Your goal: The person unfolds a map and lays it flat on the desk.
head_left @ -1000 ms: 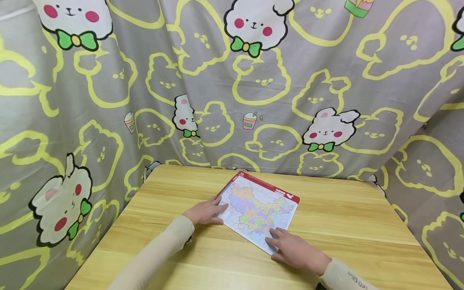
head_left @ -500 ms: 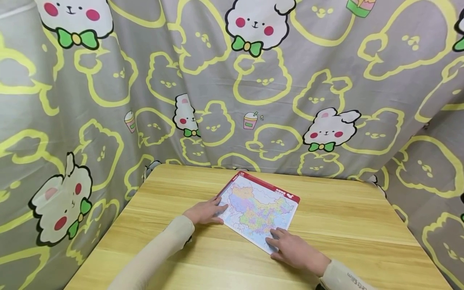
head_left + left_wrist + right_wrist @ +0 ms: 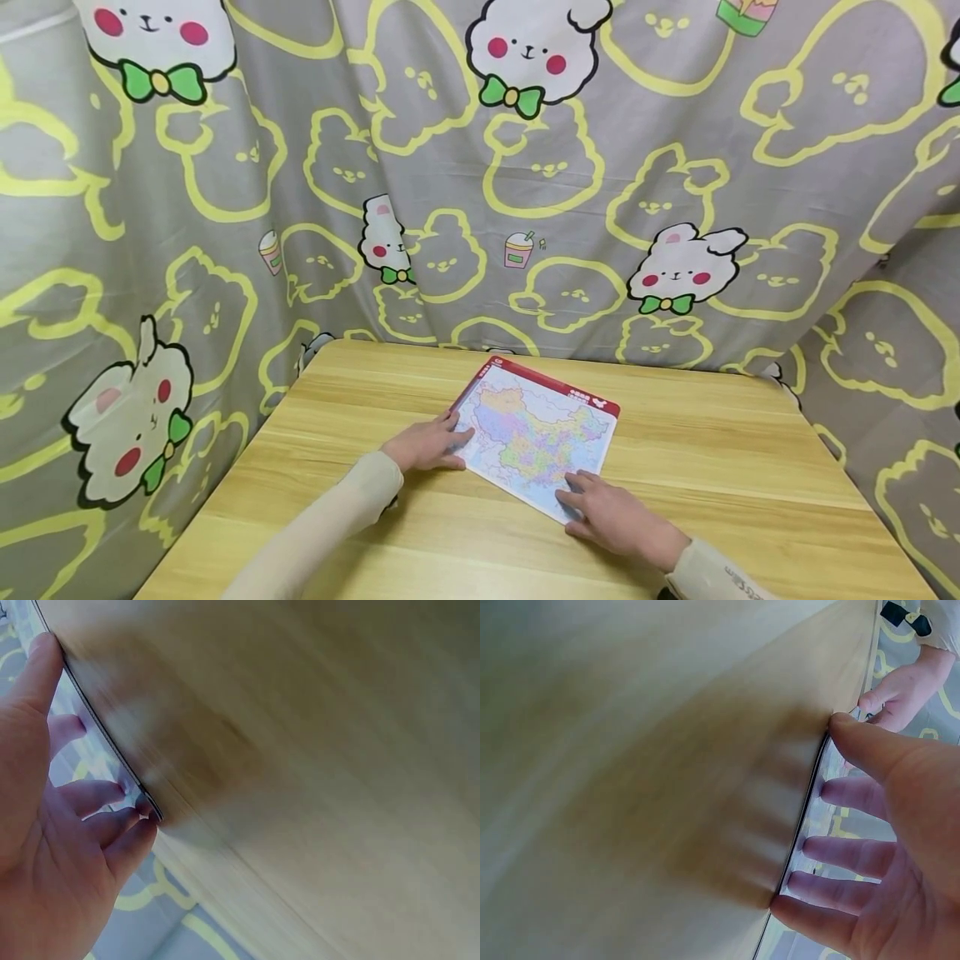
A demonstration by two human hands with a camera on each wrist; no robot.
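A flat map board (image 3: 532, 433) with a red border along its far edge lies askew on the wooden table. Coloured regions are printed on its face. My left hand (image 3: 426, 443) rests on its left corner, fingertips on the face. In the left wrist view the thumb of the left hand (image 3: 52, 825) touches the board's thin dark edge. My right hand (image 3: 617, 512) rests at the near right corner. The right wrist view shows the fingers of the right hand (image 3: 900, 847) spread over the board's edge (image 3: 804, 814), thumb and little finger touching it.
The wooden table (image 3: 712, 458) extends around the board on all sides. Behind it and at both sides hangs a grey curtain (image 3: 450, 167) with yellow outlines and cartoon rabbits. Light sleeves cover both forearms.
The map board has turned very slightly counter-clockwise. Both hands have shifted with it, the right a little to the right and the left a little nearer. Their contact looks the same.
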